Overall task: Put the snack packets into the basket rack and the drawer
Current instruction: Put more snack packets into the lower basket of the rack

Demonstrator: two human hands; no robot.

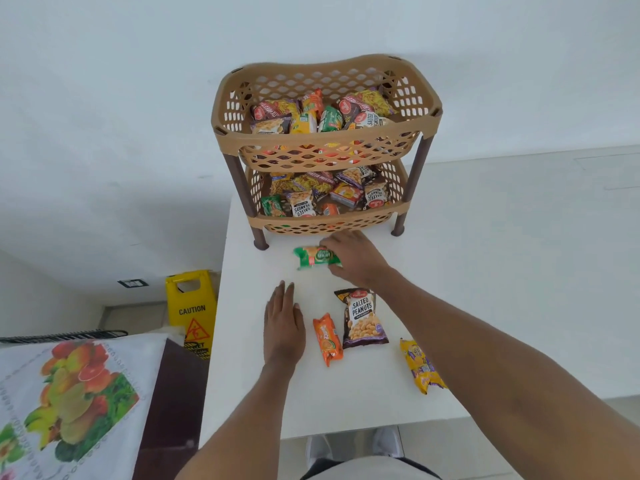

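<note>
Nearest us, our left hand (284, 325) lies open on the white bench (485, 271); our right hand (355, 256) pinches the green crinkly foil packet's (313, 258) right end, likely light and slippery.

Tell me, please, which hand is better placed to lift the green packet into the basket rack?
The right hand: its fingers already touch the green packet, just in front of the basket rack. The left hand lies flat and open on the table, nearer the orange packet.
</note>
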